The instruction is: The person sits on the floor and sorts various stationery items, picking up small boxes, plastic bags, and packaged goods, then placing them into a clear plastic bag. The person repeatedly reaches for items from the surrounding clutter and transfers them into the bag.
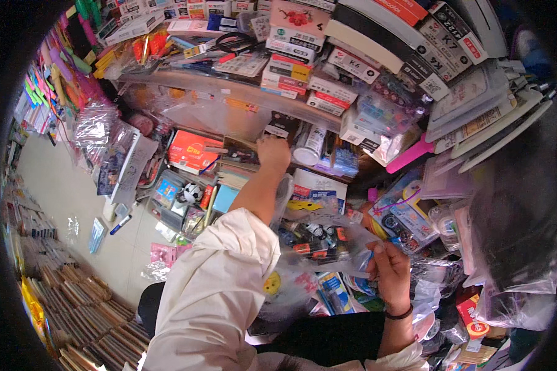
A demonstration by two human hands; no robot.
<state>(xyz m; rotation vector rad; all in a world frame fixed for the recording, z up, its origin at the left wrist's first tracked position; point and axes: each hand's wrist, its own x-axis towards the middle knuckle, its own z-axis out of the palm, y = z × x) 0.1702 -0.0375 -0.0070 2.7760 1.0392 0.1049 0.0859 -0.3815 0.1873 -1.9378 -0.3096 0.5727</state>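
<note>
My left hand reaches out to the low shelf, its fingertips at a dark box with pale print. The fingers are partly hidden, so whether they grip the box does not show. Closer to my body, my right hand pinches the edge of a clear plastic bag between thumb and fingers. Several small black and orange packaged items show at the bag's opening. To the right of my left hand lies a white cylindrical container.
A wooden shelf edge crosses ahead, with stacked cardboard boxes above it. On the left, a plastic bin holds a small football-patterned ball. A pen lies on the tiled floor. A pink handle juts out at right.
</note>
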